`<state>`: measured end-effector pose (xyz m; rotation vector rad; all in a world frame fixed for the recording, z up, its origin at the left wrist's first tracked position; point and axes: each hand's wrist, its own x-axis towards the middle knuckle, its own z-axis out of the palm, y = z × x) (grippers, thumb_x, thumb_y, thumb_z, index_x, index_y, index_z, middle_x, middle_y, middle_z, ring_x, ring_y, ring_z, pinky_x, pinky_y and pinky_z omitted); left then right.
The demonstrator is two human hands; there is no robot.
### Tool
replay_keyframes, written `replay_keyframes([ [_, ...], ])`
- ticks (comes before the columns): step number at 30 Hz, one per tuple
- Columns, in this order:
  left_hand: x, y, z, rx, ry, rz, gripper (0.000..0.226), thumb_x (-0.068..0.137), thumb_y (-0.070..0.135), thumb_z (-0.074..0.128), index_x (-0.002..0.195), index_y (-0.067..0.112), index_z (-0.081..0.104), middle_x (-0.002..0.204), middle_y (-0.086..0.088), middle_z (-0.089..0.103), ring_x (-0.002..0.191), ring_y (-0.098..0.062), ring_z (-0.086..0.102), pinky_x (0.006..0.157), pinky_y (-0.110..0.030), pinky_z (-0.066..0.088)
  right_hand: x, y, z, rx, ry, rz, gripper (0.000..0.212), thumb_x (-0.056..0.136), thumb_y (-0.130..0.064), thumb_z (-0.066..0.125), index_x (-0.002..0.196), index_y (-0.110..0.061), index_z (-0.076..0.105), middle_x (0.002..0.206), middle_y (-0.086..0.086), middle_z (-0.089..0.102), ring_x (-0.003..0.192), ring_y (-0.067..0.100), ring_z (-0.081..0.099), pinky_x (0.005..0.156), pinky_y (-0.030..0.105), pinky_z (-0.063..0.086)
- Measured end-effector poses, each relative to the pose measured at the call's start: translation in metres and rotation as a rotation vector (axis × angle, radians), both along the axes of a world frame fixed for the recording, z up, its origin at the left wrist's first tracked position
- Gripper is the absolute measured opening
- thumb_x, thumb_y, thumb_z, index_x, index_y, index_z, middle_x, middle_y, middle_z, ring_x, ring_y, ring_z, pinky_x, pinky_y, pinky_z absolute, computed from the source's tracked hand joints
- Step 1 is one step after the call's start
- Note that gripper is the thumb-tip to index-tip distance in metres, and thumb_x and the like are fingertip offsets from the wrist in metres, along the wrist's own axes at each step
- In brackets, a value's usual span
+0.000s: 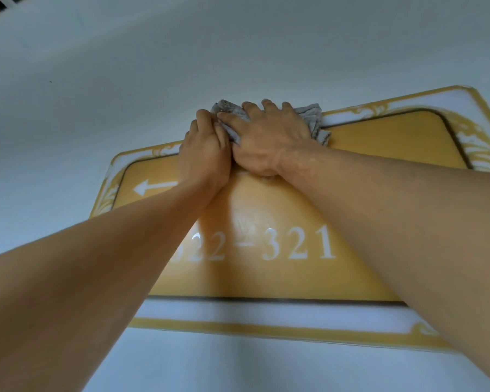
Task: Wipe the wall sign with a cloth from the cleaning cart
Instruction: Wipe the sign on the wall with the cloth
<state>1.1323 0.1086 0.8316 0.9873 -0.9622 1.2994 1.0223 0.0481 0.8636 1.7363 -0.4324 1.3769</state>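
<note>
A: Since the sign (351,142) is mounted high on the wall (125,80) and viewed from below, where is the cloth (313,116) to be found?

B: It is pressed against the sign's upper border, about midway along that edge. The grey cloth is bunched under the right hand (266,137), whose fingers are spread flat over it. The left hand (204,154) is curled beside it, touching the right one, and a fold of the cloth's left end appears to be pinched in it (how firmly cannot be told).

A: Which relation is the next stroke governed by?

B: The sign's long axis runs left to right, and both hands are placed at its top middle. Unwiped surface, it is judged, lies on either side along that axis and lower down, where the numerals and the arrow (153,186) are printed. The right end is nearer to the right hand; the arrow end is nearer to the left.

A: And the risk?

B: With both arms stretched upward, pressure may be lost toward the far corners.
</note>
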Motion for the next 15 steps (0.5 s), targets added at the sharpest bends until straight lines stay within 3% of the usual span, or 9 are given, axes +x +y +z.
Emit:
replay_keyframes([
  [6,0.001,-0.001,-0.006,0.016,0.012,-0.025,0.023,0.097,0.025,0.030,0.111,0.014,0.045,0.110,-0.007,0.058,0.100,-0.026,0.052,0.083,-0.039,0.039,-0.003,0.000,-0.004,0.005,0.024,0.011,0.058,0.100,-0.055,0.014,0.157,-0.043,0.011,0.167,0.005,0.017,0.150,0.035,0.018,0.120,0.056,0.012],
  [9,0.005,-0.001,-0.014,0.018,-0.015,0.035,0.032,0.097,0.022,0.030,0.121,0.010,0.048,0.124,-0.010,0.057,0.114,-0.027,0.048,0.095,-0.037,0.038,-0.005,-0.001,-0.009,0.017,0.047,0.012,0.060,0.100,-0.059,0.011,0.158,-0.044,0.006,0.169,0.003,0.009,0.153,0.034,0.010,0.122,0.056,0.007],
  [12,0.005,0.002,-0.022,0.012,-0.024,0.096,0.040,0.096,0.022,0.031,0.128,0.007,0.049,0.136,-0.013,0.054,0.127,-0.029,0.044,0.107,-0.044,0.037,-0.006,0.000,-0.021,0.011,0.059,0.017,0.059,0.100,-0.060,0.009,0.157,-0.045,0.004,0.169,0.002,0.006,0.153,0.034,0.007,0.122,0.055,0.005],
  [15,0.004,0.001,-0.037,-0.007,-0.032,0.126,0.038,0.095,0.024,0.032,0.123,0.007,0.052,0.127,-0.011,0.059,0.120,-0.026,0.048,0.100,-0.039,0.040,-0.007,-0.002,-0.036,-0.001,0.070,0.016,0.058,0.100,-0.059,0.011,0.157,-0.046,0.003,0.169,0.002,0.005,0.153,0.034,0.006,0.122,0.056,0.004],
])
